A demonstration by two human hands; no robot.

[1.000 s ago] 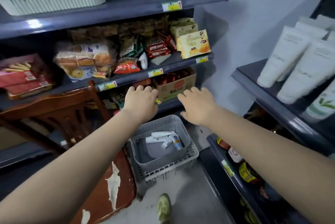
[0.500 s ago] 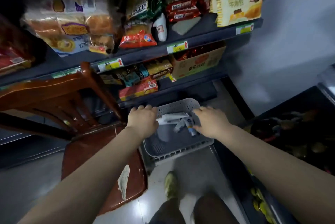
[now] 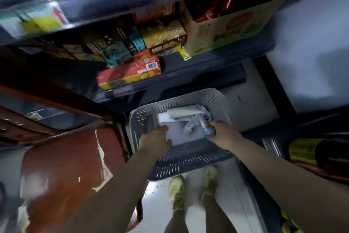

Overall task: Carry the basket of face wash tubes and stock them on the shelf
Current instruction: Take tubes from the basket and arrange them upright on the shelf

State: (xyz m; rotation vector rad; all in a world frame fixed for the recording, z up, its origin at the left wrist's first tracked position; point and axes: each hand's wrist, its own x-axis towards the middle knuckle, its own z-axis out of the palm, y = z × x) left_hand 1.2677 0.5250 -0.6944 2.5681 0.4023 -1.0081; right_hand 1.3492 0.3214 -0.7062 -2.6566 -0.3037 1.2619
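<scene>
Two hands: both are down in the basket (image 3: 181,161), which sits on the floor just ahead of the feet.
Left hand (image 3: 155,141): inside the left wall, fingers curled down; whether it grips the wall or a white tube under it I cannot tell.
Right hand (image 3: 220,135): at the right rim, fingers curled round a blue-capped tube (image 3: 206,125).
Tubes (image 3: 184,113): a loose pile just beyond both hands, against the far wall.
Handling: slotted plastic, likely light and stiff; tubes soft, smooth, apt to slide when it tilts.
Hold: opposite rims, kept level.
</scene>
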